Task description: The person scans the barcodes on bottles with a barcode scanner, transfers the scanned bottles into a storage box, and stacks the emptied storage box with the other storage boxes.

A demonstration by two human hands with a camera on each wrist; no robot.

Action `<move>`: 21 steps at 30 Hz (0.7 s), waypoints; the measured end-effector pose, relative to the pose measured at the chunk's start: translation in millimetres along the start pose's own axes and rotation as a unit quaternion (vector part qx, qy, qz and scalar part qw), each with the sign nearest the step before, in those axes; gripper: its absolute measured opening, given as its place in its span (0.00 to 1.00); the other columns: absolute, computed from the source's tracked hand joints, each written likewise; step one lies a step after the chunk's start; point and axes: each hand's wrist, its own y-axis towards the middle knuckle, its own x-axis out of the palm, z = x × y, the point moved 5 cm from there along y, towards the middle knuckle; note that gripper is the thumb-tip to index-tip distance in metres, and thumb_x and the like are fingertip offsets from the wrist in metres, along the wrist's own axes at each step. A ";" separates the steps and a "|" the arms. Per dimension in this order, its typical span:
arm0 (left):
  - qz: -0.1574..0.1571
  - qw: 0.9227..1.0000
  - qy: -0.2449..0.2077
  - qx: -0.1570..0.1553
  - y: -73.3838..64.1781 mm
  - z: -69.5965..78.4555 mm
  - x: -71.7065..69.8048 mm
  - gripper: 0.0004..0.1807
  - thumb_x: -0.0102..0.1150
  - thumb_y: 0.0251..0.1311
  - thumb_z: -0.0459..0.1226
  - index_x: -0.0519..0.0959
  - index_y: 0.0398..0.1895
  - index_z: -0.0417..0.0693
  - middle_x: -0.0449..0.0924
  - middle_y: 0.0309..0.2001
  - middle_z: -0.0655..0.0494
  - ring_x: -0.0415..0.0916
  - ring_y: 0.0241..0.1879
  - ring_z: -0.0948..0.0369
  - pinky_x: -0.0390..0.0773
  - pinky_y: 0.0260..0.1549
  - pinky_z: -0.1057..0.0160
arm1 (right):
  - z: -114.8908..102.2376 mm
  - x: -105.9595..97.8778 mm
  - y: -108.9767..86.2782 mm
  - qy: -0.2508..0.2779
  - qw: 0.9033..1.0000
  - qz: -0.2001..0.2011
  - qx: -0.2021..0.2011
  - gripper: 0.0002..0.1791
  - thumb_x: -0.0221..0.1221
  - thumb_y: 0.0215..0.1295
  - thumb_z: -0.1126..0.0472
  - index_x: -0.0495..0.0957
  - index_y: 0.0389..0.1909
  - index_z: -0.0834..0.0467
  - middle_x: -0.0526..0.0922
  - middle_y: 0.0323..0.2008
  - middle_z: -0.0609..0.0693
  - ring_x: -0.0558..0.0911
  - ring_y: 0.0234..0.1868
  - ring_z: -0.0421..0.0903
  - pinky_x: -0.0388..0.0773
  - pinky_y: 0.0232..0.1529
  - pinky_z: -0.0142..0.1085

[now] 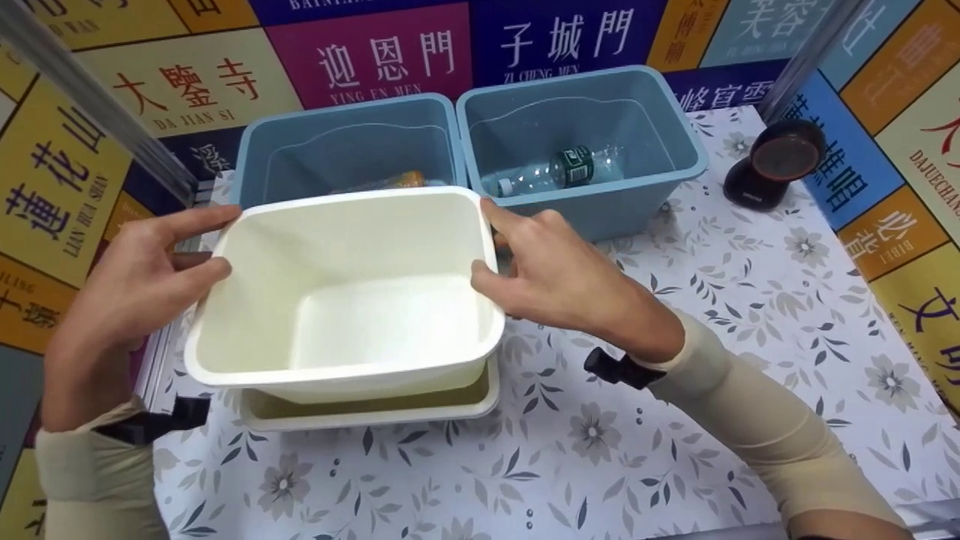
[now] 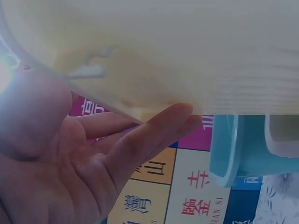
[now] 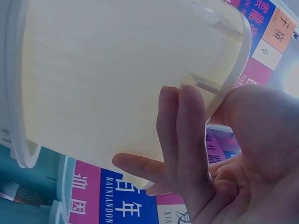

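Note:
Both hands hold a cream plastic bin point(image 1: 345, 240) by its two sides, tilted so its inside faces the head camera. My left hand point(image 1: 142, 277) grips the left rim, thumb at the edge. On the opposite side, my right hand point(image 1: 555, 270) grips the right rim. In the wrist views, fingers point(image 2: 163, 121) of the left hand and fingers point(image 3: 189, 121) of the right hand lie against the bin's outer walls. A second cream bin point(image 1: 375, 418) shows below the held one, mostly hidden by it; whether they touch I cannot tell.
Behind stand two blue bins side by side. The right blue bin point(image 1: 585, 214) holds a clear plastic bottle point(image 1: 576, 166); the left blue bin point(image 1: 337, 124) has an orange-tinted item point(image 1: 409, 178), partly hidden. A black device point(image 1: 776, 165) stands on the floral-patterned table point(image 1: 720, 405).

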 end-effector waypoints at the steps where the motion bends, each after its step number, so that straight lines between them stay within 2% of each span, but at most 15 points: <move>1: -0.002 1.000 -0.002 0.000 0.9 -2.0 1.5 0.33 0.54 0.67 0.33 0.64 0.76 0.57 0.73 0.66 0.39 0.86 0.48 0.44 0.85 0.26 0.59 | 1.8 1.7 -0.8 0.001 1.000 -0.001 0.003 0.29 0.55 0.66 0.55 0.68 0.69 0.44 0.87 0.51 0.45 0.80 0.15 0.31 0.75 0.16 0.33; 5: -0.012 1.000 -0.015 0.003 3.2 -10.3 6.5 0.32 0.55 0.68 0.33 0.65 0.76 0.56 0.71 0.68 0.41 0.81 0.55 0.43 0.85 0.30 0.61 | 8.5 9.1 -2.4 0.000 1.000 -0.011 0.011 0.29 0.54 0.67 0.53 0.67 0.70 0.46 0.87 0.48 0.41 0.77 0.11 0.33 0.73 0.13 0.35; 11: -0.013 0.999 -0.035 0.013 6.1 -20.7 13.8 0.31 0.56 0.67 0.33 0.67 0.74 0.55 0.70 0.70 0.45 0.82 0.55 0.46 0.85 0.31 0.63 | 16.7 17.8 -1.4 -0.016 1.000 -0.020 0.016 0.31 0.54 0.67 0.52 0.65 0.71 0.53 0.87 0.49 0.46 0.76 0.11 0.34 0.72 0.13 0.35; 21: -0.018 0.999 -0.045 0.004 5.6 -35.6 24.8 0.31 0.56 0.66 0.32 0.68 0.74 0.55 0.72 0.68 0.47 0.83 0.54 0.49 0.85 0.32 0.64 | 32.0 33.2 -2.1 -0.071 0.997 -0.028 0.033 0.34 0.55 0.66 0.47 0.65 0.72 0.51 0.87 0.53 0.45 0.71 0.10 0.39 0.69 0.16 0.38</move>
